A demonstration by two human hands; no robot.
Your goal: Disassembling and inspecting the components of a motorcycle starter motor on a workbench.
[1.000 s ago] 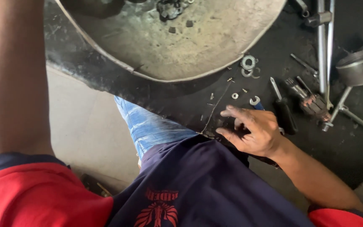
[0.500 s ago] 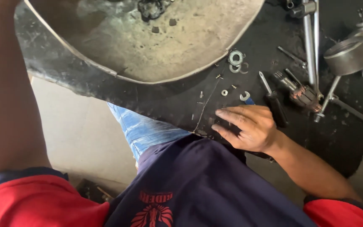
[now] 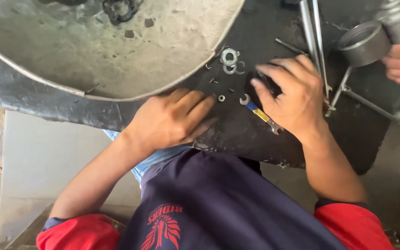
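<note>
The left hand (image 3: 174, 121) is laid flat on the black workbench (image 3: 237, 134), fingers loosely open, and nothing is held in it. A small nut (image 3: 221, 98) is seen just beside its fingertips. The right hand (image 3: 292, 95) is curled over a dark round part (image 3: 261, 88), which is gripped. A small spanner (image 3: 260, 114) is lying under that hand.

Matt black greasy bench (image 3: 237, 134), dull scuffed metal pan (image 3: 93, 51) (dusty), shiny steel washers (image 3: 229, 57)
</note>
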